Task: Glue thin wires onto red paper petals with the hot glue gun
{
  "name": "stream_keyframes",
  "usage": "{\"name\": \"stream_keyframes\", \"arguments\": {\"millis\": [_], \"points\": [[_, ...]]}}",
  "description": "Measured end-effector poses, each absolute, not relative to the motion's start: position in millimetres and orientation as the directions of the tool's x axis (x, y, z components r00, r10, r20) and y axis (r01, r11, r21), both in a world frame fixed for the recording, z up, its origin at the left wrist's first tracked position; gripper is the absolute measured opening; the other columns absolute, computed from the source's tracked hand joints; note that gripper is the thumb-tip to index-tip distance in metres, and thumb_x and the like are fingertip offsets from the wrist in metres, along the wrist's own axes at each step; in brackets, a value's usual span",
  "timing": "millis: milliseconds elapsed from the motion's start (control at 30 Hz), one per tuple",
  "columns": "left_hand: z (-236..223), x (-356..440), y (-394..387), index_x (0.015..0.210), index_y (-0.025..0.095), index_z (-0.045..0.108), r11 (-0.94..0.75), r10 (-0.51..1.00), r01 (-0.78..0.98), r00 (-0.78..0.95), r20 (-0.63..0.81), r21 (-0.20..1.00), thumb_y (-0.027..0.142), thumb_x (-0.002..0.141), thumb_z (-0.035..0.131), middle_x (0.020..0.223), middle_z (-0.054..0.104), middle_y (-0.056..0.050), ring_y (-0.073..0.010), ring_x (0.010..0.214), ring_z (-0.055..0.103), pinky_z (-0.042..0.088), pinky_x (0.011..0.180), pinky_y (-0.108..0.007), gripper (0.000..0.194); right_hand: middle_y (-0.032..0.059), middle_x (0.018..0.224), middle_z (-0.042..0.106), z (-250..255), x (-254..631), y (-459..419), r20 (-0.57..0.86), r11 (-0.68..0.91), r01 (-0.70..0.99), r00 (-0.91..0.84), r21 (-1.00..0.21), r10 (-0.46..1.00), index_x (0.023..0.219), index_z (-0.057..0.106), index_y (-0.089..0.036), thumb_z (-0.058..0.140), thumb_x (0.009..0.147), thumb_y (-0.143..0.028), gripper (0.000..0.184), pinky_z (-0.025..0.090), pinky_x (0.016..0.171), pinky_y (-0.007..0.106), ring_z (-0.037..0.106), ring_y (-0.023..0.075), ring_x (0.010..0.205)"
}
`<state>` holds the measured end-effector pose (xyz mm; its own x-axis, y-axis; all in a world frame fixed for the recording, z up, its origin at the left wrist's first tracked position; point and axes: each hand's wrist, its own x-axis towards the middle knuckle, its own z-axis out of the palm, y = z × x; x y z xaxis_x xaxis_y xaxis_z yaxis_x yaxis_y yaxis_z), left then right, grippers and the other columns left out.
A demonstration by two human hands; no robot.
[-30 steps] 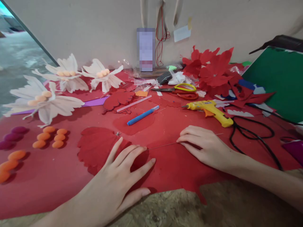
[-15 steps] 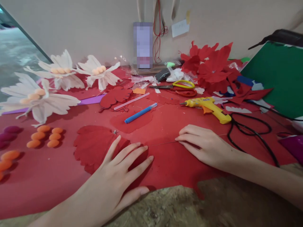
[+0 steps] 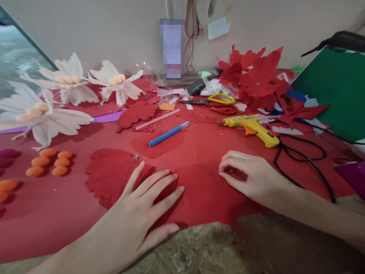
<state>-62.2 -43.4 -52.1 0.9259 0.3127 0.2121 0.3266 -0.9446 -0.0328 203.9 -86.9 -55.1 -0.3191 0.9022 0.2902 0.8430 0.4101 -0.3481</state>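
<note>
My left hand lies with its fingers spread, pressing on the narrow end of a red petal piece with a scalloped edge. A small metallic twist sits at the petal's upper side. From near my left fingertips a thin thread runs straight to the right; whether it is thread or fine wire is hard to tell. My right hand pinches that thread between thumb and fingertips, just above the red sheet. Beyond the hands lies a blue marker.
A yellow glue gun with a black cord rests at the right. Scissors, scraps and red flowers are behind. White flowers and orange ovals occupy the left. A green board leans at the right.
My right hand has drawn slightly to the right and its fingertips have closed into a tighter pinch on the thread. My left hand stays pressed on the petal. The view has tilted slightly.
</note>
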Motion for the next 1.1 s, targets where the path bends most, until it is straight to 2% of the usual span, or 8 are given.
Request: {"name": "stream_keyframes", "arguments": {"millis": [333, 433, 533, 633, 733, 833, 967, 1100], "points": [[-52.5, -62.4, -41.7, 0.117, 0.02, 0.057, -0.95, 0.288, 0.308, 0.929, 0.231, -0.055, 0.045, 0.09, 0.04, 0.115, 0.062, -0.007, -0.0233, 0.109, 0.054, 0.009, 0.11, -0.053, 0.041, 0.0018, 0.069, 0.059, -51.0, 206.4, -84.6, 0.221, 0.398, 0.822, -0.334, -0.408, 0.916, 0.07, 0.051, -0.018, 0.043, 0.08, -0.013, 0.014, 0.044, 0.055, 0.019, 0.054, 0.0083, 0.058], [-47.7, -63.6, -39.5, 0.116, 0.021, 0.057, -0.956, 0.283, 0.292, 0.929, 0.238, 0.0, 0.042, 0.091, 0.04, 0.117, 0.061, -0.006, -0.0238, 0.112, 0.052, 0.012, 0.11, -0.054, 0.037, 0.0028, 0.072, 0.06, -46.7, 207.7, -83.4, 0.219, 0.403, 0.83, -0.342, -0.386, 0.914, 0.072, 0.052, -0.018, 0.042, 0.083, -0.015, 0.015, 0.045, 0.058, 0.02, 0.056, 0.0097, 0.062], [-39.4, -55.9, -35.2, 0.115, 0.022, 0.056, -0.942, 0.337, 0.323, 0.898, 0.285, 0.093, 0.031, 0.092, 0.038, 0.116, 0.06, -0.004, -0.0207, 0.113, 0.05, 0.015, 0.111, -0.049, 0.031, 0.0038, 0.076, 0.061, -39.3, 206.4, -81.8, 0.253, 0.423, 0.842, -0.352, -0.336, 0.901, 0.075, 0.054, -0.018, 0.042, 0.086, -0.017, 0.016, 0.045, 0.062, 0.022, 0.058, 0.0111, 0.067], [-28.6, -35.6, -28.8, 0.103, 0.021, 0.06, -0.899, 0.438, 0.389, 0.814, 0.381, 0.201, 0.021, 0.092, 0.035, 0.101, 0.064, -0.003, -0.0174, 0.103, 0.055, 0.021, 0.109, -0.046, 0.027, 0.0056, 0.078, 0.061, -28.7, 199.7, -79.4, 0.302, 0.478, 0.842, -0.402, -0.249, 0.864, 0.077, 0.056, -0.017, 0.039, 0.088, -0.017, 0.019, 0.045, 0.064, 0.025, 0.057, 0.0131, 0.07], [-18.0, -12.4, -20.7, 0.088, 0.019, 0.06, -0.892, 0.446, 0.367, 0.815, 0.371, 0.264, 0.022, 0.09, 0.043, 0.09, 0.066, -0.001, -0.0162, 0.09, 0.059, 0.031, 0.102, -0.043, 0.018, 0.0067, 0.079, 0.061, -18.5, 189.3, -76.7, 0.326, 0.514, 0.834, -0.438, -0.201, 0.838, 0.079, 0.058, -0.016, 0.036, 0.088, -0.015, 0.024, 0.044, 0.063, 0.025, 0.057, 0.0141, 0.07], [-11.2, 1.2, -14.1, 0.074, 0.017, 0.059, -0.881, 0.464, 0.386, 0.818, 0.341, 0.272, 0.014, 0.084, 0.048, 0.076, 0.066, 0.001, -0.0144, 0.073, 0.059, 0.042, 0.089, -0.037, 0.016, 0.0057, 0.077, 0.06, -12.4, 180.2, -74.1, 0.357, 0.502, 0.841, -0.414, -0.202, 0.837, 0.08, 0.058, -0.015, 0.038, 0.088, -0.015, 0.021, 0.043, 0.062, 0.026, 0.056, 0.014, 0.068], [-7.7, 2.4, -12.6, 0.071, 0.016, 0.06, -0.87, 0.487, 0.397, 0.784, 0.385, 0.293, 0.01, 0.081, 0.052, 0.071, 0.064, 0.0, -0.0144, 0.068, 0.059, 0.045, 0.068, -0.027, 0.014, 0.0059, 0.076, 0.059, -9.8, 174.3, -71.9, 0.408, 0.5, 0.844, -0.394, -0.194, 0.824, 0.076, 0.057, -0.013, 0.041, 0.087, -0.014, 0.02, 0.042, 0.065, 0.027, 0.055, 0.0147, 0.069], [-5.3, -0.7, -13.1, 0.075, 0.016, 0.06, -0.82, 0.547, 0.401, 0.759, 0.352, 0.409, 0.014, 0.082, 0.05, 0.075, 0.065, 0.0, -0.0129, 0.068, 0.06, 0.046, 0.062, -0.023, 0.013, 0.0057, 0.076, 0.059, -10.7, 173.5, -70.6, 0.418, 0.505, 0.841, -0.395, -0.194, 0.818, 0.076, 0.057, -0.014, 0.04, 0.088, -0.013, 0.021, 0.043, 0.067, 0.028, 0.054, 0.0144, 0.07]]}}
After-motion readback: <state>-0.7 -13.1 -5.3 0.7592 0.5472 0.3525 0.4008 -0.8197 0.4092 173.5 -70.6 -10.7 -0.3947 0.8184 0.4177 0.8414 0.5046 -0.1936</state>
